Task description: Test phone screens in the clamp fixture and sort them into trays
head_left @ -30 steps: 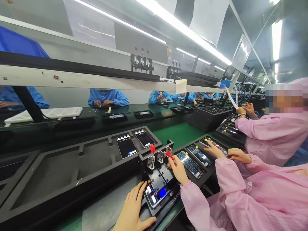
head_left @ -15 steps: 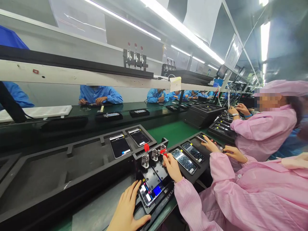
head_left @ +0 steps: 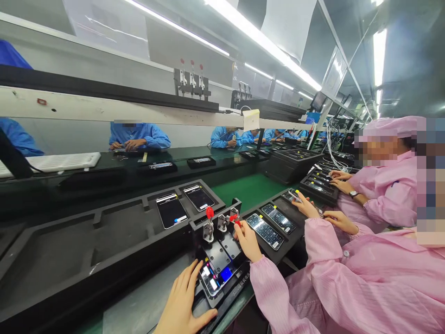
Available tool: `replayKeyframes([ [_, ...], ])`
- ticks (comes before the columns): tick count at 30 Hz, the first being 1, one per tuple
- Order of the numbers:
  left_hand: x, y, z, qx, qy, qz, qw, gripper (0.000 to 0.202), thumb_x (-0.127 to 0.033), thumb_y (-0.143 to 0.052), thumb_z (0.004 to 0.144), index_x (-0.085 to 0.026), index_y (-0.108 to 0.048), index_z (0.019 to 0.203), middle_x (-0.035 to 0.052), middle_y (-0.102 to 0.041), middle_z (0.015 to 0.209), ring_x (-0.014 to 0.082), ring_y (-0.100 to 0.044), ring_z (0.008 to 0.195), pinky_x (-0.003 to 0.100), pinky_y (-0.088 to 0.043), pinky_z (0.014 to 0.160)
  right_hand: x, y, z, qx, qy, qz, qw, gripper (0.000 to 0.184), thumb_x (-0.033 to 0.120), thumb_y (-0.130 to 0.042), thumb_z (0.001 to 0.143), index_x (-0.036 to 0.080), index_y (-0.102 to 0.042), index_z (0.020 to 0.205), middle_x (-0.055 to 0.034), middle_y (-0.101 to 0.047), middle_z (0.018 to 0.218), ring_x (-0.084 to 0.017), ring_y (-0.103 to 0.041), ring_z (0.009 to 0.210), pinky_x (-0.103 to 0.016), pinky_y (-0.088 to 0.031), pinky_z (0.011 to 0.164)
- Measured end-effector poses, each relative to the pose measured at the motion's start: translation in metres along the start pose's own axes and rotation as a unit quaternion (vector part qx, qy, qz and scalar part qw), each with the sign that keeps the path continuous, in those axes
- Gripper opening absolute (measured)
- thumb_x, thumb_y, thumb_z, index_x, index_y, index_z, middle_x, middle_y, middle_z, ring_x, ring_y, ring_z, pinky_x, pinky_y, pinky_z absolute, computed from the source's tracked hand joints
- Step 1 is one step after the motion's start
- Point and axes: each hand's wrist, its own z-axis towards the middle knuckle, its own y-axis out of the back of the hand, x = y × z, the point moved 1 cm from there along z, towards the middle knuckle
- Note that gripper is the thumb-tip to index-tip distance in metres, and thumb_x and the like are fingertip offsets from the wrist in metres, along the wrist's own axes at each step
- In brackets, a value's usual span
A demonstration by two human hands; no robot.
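Observation:
My left hand (head_left: 184, 297) lies against the left side of a black clamping fixture (head_left: 227, 299), its fingers stretched out and the thumb spread near the front edge. A smartphone (head_left: 212, 282) with a lit screen of white and blue blocks lies in the fixture, partly under a dark pressure plate (head_left: 219, 257). My right hand (head_left: 247, 242) is closed on the red handle of a toggle clamp (head_left: 235, 218) at the fixture's right. Another red-tipped toggle clamp (head_left: 208, 225) stands upright at the left, and the middle clamp's handle is hard to make out.
A long black tray (head_left: 121, 232) behind the fixture holds two phones (head_left: 172, 211) with lit screens. Another black tray (head_left: 252, 215) at right holds phones. A co-worker's hand (head_left: 308, 206) is close by it. Stacked black trays (head_left: 288, 164) stand on the green bench.
My hands stay in place on the fixture and clamp. The view shifts slightly. At far right, a co-worker in pink has lowered their hands towards a tray of phones.

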Motion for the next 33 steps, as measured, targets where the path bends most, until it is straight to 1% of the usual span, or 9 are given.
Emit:
replayKeyframes([
  [8,-0.006,0.003,0.000,0.003,0.010,-0.005,1.000,0.089,-0.043,-0.066,0.066,-0.024,-0.019,0.139,0.0092,-0.030,0.142,0.0298,-0.030,0.128,0.046,-0.030,0.103,-0.003,0.001,0.001,0.001,-0.012,0.006,1.000,0.039,0.057,-0.038,0.086,0.020,-0.048,0.082,0.0028,-0.056,0.057,-0.013,-0.052,0.052,-0.023,-0.039,0.055],
  [19,-0.006,0.004,-0.002,0.003,0.010,-0.021,1.000,0.089,-0.042,-0.066,0.067,-0.026,-0.017,0.139,0.0103,-0.030,0.142,0.0305,-0.030,0.127,0.050,-0.028,0.104,-0.007,0.000,0.001,0.010,-0.016,0.011,1.000,0.036,0.054,-0.038,0.087,0.020,-0.048,0.082,0.0023,-0.056,0.058,-0.013,-0.049,0.053,-0.023,-0.038,0.057],
  [26,-0.005,0.004,-0.001,0.007,0.013,-0.020,1.000,0.088,-0.042,-0.065,0.067,-0.025,-0.017,0.139,0.0093,-0.029,0.143,0.0293,-0.030,0.128,0.046,-0.028,0.104,-0.011,-0.002,0.004,-0.011,-0.010,0.005,1.000,0.039,0.056,-0.040,0.085,0.018,-0.050,0.080,0.0009,-0.056,0.062,-0.013,-0.052,0.055,-0.022,-0.039,0.054],
  [28,-0.005,0.002,-0.002,0.007,0.014,-0.015,1.000,0.087,-0.042,-0.065,0.067,-0.025,-0.018,0.139,0.0091,-0.029,0.142,0.0291,-0.029,0.128,0.046,-0.028,0.104,-0.010,-0.003,0.004,-0.025,-0.002,0.000,1.000,0.039,0.056,-0.041,0.084,0.018,-0.051,0.078,0.0018,-0.055,0.060,-0.012,-0.050,0.053,-0.021,-0.038,0.051],
  [30,-0.006,0.001,-0.001,0.006,0.016,-0.005,1.000,0.086,-0.042,-0.064,0.066,-0.025,-0.021,0.138,0.0094,-0.030,0.142,0.0295,-0.030,0.128,0.048,-0.025,0.105,-0.006,-0.004,0.002,-0.056,0.012,-0.008,0.998,0.040,0.055,-0.041,0.084,0.018,-0.051,0.074,0.0031,-0.052,0.055,-0.011,-0.047,0.048,-0.020,-0.036,0.048],
  [31,-0.007,0.000,0.000,0.005,0.018,0.001,1.000,0.086,-0.042,-0.064,0.064,-0.024,-0.023,0.137,0.0100,-0.032,0.140,0.0301,-0.030,0.127,0.050,-0.022,0.105,-0.003,-0.004,0.000,-0.082,0.023,-0.014,0.996,0.040,0.054,-0.041,0.084,0.018,-0.050,0.070,0.0039,-0.049,0.053,-0.010,-0.044,0.047,-0.020,-0.035,0.047],
  [33,-0.011,0.000,0.003,0.001,0.026,0.015,1.000,0.086,-0.043,-0.065,0.060,-0.022,-0.028,0.134,0.0119,-0.036,0.137,0.0316,-0.032,0.126,0.054,-0.016,0.106,0.005,0.000,-0.008,-0.155,0.052,-0.026,0.986,0.039,0.050,-0.043,0.085,0.018,-0.045,0.063,0.0051,-0.042,0.052,-0.009,-0.039,0.047,-0.021,-0.034,0.049],
])
